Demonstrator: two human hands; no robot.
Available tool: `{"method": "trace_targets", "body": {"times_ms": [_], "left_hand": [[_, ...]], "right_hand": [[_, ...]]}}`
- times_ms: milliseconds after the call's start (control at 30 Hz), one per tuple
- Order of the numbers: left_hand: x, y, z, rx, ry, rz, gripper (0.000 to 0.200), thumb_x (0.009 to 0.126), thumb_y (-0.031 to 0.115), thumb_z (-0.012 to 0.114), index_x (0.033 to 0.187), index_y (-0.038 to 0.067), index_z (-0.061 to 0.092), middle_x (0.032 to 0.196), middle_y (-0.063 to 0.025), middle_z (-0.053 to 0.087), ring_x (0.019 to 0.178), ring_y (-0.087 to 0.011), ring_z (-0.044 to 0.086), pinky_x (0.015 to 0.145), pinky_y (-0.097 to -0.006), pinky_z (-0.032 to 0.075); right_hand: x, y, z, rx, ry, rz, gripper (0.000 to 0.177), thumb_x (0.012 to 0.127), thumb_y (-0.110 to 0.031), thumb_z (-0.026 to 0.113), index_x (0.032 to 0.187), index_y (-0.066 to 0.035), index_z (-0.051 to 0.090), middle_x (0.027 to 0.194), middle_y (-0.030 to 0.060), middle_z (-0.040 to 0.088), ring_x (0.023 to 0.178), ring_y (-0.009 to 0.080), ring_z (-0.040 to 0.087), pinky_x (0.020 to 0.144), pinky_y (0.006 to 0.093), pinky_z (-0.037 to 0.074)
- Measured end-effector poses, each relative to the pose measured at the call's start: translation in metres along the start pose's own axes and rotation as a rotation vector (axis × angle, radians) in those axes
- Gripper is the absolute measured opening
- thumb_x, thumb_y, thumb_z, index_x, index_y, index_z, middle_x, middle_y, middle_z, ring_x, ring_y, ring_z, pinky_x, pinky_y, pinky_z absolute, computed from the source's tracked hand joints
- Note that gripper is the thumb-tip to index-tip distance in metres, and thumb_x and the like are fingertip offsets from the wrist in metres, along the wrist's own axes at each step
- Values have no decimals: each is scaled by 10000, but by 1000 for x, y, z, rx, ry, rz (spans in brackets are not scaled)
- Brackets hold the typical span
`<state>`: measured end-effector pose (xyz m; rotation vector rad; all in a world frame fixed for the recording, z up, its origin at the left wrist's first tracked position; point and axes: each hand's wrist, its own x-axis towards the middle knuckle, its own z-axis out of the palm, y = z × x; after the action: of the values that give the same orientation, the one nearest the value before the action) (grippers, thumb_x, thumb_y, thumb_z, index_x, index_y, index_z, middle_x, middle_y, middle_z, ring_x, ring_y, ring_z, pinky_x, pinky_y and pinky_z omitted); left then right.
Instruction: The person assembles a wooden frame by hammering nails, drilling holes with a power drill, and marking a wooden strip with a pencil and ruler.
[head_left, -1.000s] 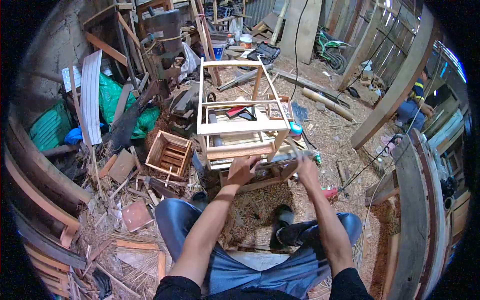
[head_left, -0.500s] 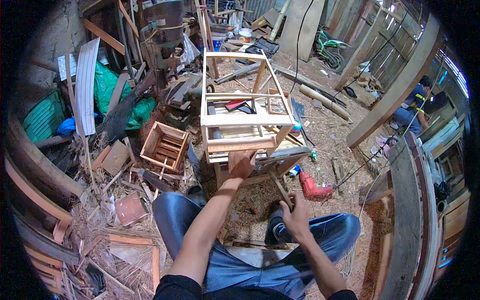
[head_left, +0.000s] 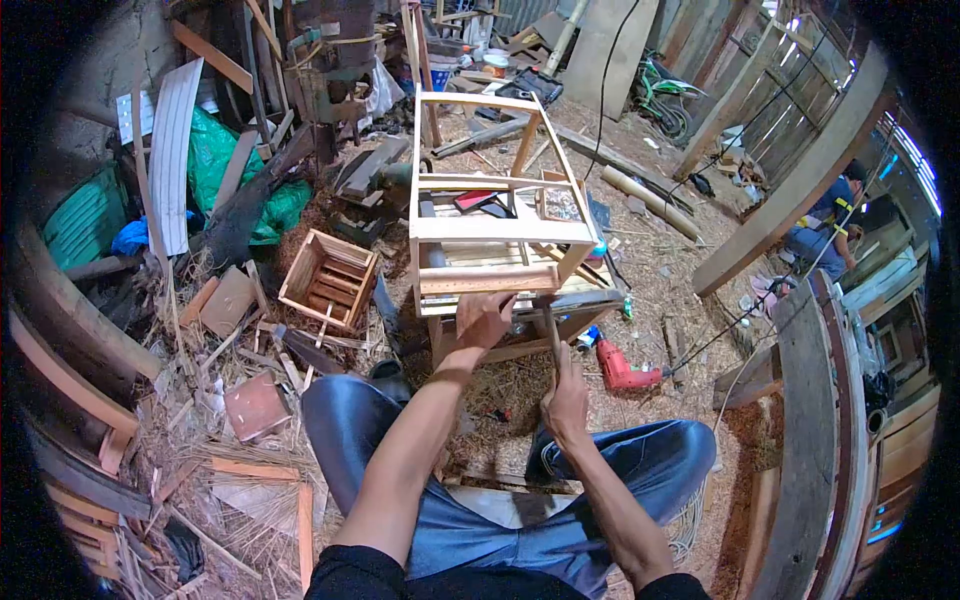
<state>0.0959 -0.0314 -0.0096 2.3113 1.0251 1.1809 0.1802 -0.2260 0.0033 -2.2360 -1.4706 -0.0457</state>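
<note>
A light wooden frame [head_left: 500, 231] stands on a low slatted bench in front of me. My left hand [head_left: 484, 322] is closed at the frame's near lower rail [head_left: 488, 278], its fingertips against the wood; a small item between them is too small to make out. My right hand [head_left: 566, 400] is wrapped round the handle of a hammer [head_left: 554, 330], whose head is near the rail's right end. Inside the frame lie a red and black tool [head_left: 480, 202] and a small box of fasteners [head_left: 558, 205].
A red power drill [head_left: 627, 367] lies on the shavings at the right, its cord running back. A wooden crate [head_left: 328, 281] is at the left. A thick post [head_left: 800, 190] slants at the right, and a person [head_left: 828, 225] crouches beyond it.
My right hand has moved up and left, bringing the hammer upright near the frame. My left hand stays at the rail. The view has shifted slightly.
</note>
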Motion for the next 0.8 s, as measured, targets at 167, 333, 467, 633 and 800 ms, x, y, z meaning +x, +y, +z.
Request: {"method": "trace_targets", "body": {"times_ms": [167,333,467,633,800], "left_hand": [[-2,2,0,-13,1,-4,143,809,238,684,889,137,748,754,-129,692,692,-296,672,675,-400,517],[-1,-1,-1,-11,-10,1,136,811,245,682,891,159,750,753,-126,692,690,-288,670,677,-398,510],[-2,-2,0,24,54,39,158,832,241,643,893,129,738,731,-138,678,652,-293,660,633,-386,503],[-2,-1,1,-41,19,4,152,818,248,661,893,146,745,751,-113,691,670,-274,664,647,-380,503],[-2,-2,4,-52,57,5,153,798,261,686,893,161,752,811,-88,708,755,-265,669,709,-400,499]], "right_hand": [[-9,-3,18,317,32,-22,962,663,105,612,1498,-93,177,1013,216,519,885,424,563,725,461,463],[0,-13,15,328,45,58,893,756,26,597,1507,-136,142,1008,226,508,843,460,555,681,498,463],[4,-7,26,295,96,-25,810,828,50,475,1513,-186,114,992,221,499,758,449,560,627,522,444],[3,-11,34,271,105,30,835,823,57,477,1515,-206,90,985,216,495,714,449,556,598,514,440],[6,-10,33,321,102,-15,850,820,68,477,1516,-217,79,971,215,494,695,443,553,555,514,419]]}}
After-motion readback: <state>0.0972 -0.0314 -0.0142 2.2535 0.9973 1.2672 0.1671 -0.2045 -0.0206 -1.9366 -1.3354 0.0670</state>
